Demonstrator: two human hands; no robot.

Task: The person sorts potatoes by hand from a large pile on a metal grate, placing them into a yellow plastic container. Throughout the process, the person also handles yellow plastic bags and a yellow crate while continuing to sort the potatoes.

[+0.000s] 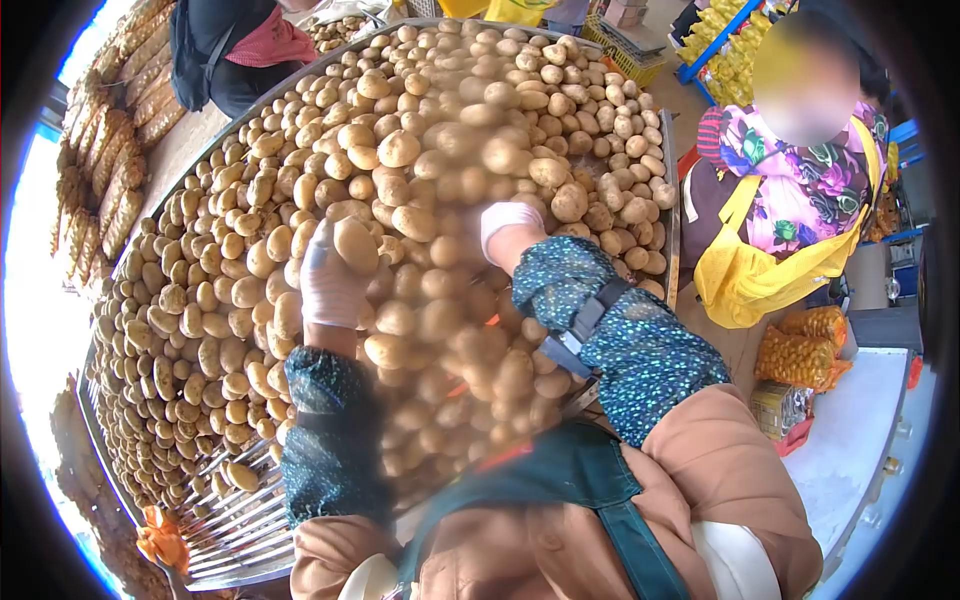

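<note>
A wide slatted table is heaped with potatoes (230, 245) of many sizes. Left of the middle, my left hand (330, 285), in a white glove, is closed around a large potato (356, 246) just above the heap. My right hand (508, 222), also gloved, reaches over the potatoes right of the middle. Its fingers point away from me into a blurred patch, so whether they grip anything cannot be made out. Patterned sleeve covers (655, 350) run over both my forearms. A smear on the lens blurs the potatoes in the middle.
Bare metal slats (235, 525) show at the table's near left, beside an orange bag (162, 540). A person in a flowered top and yellow apron (765, 275) is at the right. Filled net bags (795, 350) stand near a white surface (850, 450). Stacked sacks (105, 170) lie far left.
</note>
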